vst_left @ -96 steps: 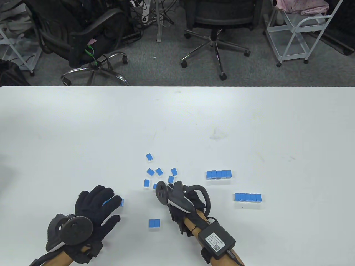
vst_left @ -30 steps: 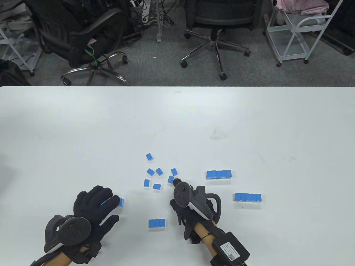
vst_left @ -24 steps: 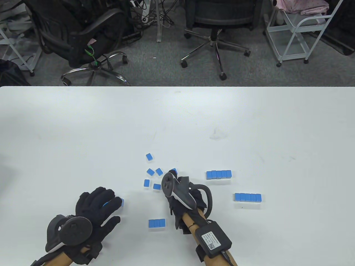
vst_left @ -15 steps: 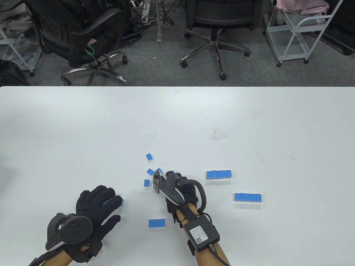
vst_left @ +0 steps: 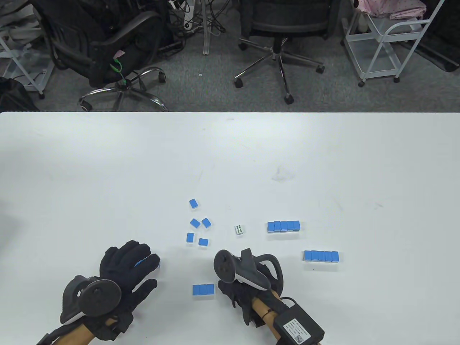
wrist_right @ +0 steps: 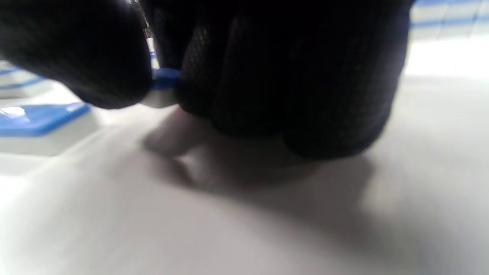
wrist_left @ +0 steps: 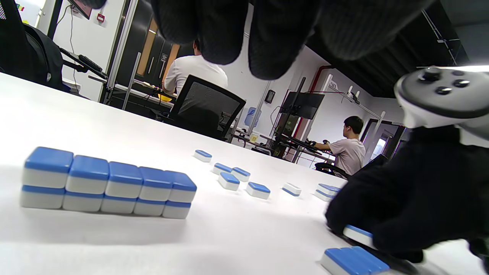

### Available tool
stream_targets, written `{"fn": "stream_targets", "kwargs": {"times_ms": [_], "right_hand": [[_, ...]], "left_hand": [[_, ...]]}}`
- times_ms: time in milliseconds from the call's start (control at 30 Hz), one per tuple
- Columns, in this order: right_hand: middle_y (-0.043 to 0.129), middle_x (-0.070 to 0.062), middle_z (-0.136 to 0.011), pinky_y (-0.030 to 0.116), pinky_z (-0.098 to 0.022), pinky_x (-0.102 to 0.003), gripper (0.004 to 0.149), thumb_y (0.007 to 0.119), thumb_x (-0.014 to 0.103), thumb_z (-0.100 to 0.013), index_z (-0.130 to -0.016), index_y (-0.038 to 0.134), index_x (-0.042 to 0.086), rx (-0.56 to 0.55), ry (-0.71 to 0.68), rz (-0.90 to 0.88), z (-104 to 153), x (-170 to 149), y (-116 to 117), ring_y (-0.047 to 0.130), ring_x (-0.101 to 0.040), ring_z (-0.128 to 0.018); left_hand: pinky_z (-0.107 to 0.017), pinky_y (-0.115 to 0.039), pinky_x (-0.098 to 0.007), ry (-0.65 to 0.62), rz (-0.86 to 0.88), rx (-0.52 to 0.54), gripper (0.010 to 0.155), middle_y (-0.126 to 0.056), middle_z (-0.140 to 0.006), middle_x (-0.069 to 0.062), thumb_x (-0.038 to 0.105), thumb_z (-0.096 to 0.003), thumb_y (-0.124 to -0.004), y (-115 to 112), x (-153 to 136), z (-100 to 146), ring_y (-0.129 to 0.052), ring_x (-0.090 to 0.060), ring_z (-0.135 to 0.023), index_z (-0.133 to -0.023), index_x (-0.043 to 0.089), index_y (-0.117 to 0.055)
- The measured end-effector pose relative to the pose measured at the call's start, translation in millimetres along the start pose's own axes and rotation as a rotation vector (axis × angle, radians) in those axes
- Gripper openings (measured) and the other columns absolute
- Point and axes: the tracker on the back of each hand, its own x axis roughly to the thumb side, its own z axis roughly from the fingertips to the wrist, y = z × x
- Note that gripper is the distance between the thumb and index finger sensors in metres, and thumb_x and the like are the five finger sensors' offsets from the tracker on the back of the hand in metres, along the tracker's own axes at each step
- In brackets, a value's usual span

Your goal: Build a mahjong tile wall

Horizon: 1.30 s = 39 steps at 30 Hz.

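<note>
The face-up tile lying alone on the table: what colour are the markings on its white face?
Green, on the face-up tile; clearest in the table view.

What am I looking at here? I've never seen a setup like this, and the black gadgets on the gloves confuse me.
No robot here: a person's two gloved hands build mahjong walls. The round gadgets are motion trackers strapped to the backs of the hands, not held.

One picture looks down at the white table. The other two come from cameras on each wrist, so black fingers hang in from above.

The left hand hovers over a finished two-layer wall. The right hand pinches one blue tile beside a short row of three.

Farther out lie five loose blue tiles, one face-up tile showing green marks, and two more walls.
</note>
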Motion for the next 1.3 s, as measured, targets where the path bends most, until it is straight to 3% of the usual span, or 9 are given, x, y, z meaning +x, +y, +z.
{"fn": "stream_targets", "kwargs": {"times_ms": [433, 1300], "right_hand": [[0.096, -0.005, -0.063, 0.096, -0.024, -0.039, 0.058, 0.092, 0.043, -0.032, -0.083, 0.078, 0.019, -0.054, -0.084, 0.085, 11.7, 13.0, 7.8, 0.103, -0.019, -0.036], [0.096, -0.003, -0.064, 0.093, -0.026, -0.042, 0.058, 0.091, 0.043, -0.032, -0.084, 0.078, 0.019, -0.093, -0.094, 0.106, 13.9, 22.1, 11.4, 0.102, -0.021, -0.037]], "left_hand": [[-0.077, -0.032, -0.07, 0.024, 0.017, -0.023, 0.061, -0.052, -0.117, -0.001, 0.058, -0.0481, -0.067, -1.5, -2.6, -0.3, -0.042, -0.034, -0.112, -0.104, 0.034, -0.066], [-0.077, -0.032, -0.07, 0.025, 0.027, -0.027, 0.061, -0.052, -0.117, -0.001, 0.058, -0.048, -0.067, -1.6, -2.9, 2.0, -0.042, -0.033, -0.112, -0.104, 0.034, -0.067]]}}
